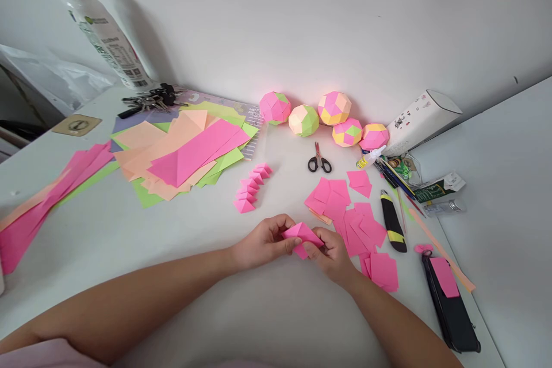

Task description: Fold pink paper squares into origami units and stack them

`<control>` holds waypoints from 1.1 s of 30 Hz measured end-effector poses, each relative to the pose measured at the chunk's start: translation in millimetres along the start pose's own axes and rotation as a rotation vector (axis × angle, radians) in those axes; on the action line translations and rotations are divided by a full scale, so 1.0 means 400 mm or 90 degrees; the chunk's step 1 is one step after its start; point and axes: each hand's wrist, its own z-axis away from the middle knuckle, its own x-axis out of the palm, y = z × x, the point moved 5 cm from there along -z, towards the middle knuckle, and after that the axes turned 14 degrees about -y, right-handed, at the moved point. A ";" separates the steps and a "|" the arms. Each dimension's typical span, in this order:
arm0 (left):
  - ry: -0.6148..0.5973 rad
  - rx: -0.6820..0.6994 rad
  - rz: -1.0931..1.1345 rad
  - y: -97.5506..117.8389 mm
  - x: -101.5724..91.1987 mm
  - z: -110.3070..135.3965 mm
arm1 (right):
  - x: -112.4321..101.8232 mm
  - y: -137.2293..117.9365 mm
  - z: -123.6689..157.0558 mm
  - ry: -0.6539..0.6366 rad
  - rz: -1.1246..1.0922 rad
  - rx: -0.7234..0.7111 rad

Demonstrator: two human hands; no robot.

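Between my two hands is a pink folded paper piece (pixel 304 232), creased into a diamond shape with a raised ridge. My left hand (pixel 271 240) pinches its left corner with the thumb on top. At the right corner, my right hand (pixel 331 254) grips it between thumb and fingers. Just beyond my left hand stands a slanting row of small pink folded paper units (pixel 250 188). To the right of my right hand lie several loose pink paper squares (pixel 354 231), overlapping one another.
Scissors (pixel 319 159) and colourful paper balls (pixel 303 121) lie toward the wall. A pile of paper sheets (pixel 181 155), keys (pixel 153 99) and a white bottle (pixel 107 34) are left. A utility knife (pixel 393 221), glue bottle (pixel 370 157) and black case (pixel 452 313) are right.
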 end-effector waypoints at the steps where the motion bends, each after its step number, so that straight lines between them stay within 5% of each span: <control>1: 0.002 -0.005 -0.011 0.000 -0.001 0.000 | 0.000 -0.001 -0.001 0.000 0.002 -0.002; 33: -0.020 0.008 -0.031 0.023 0.007 -0.001 | -0.002 -0.007 -0.002 0.002 0.037 -0.018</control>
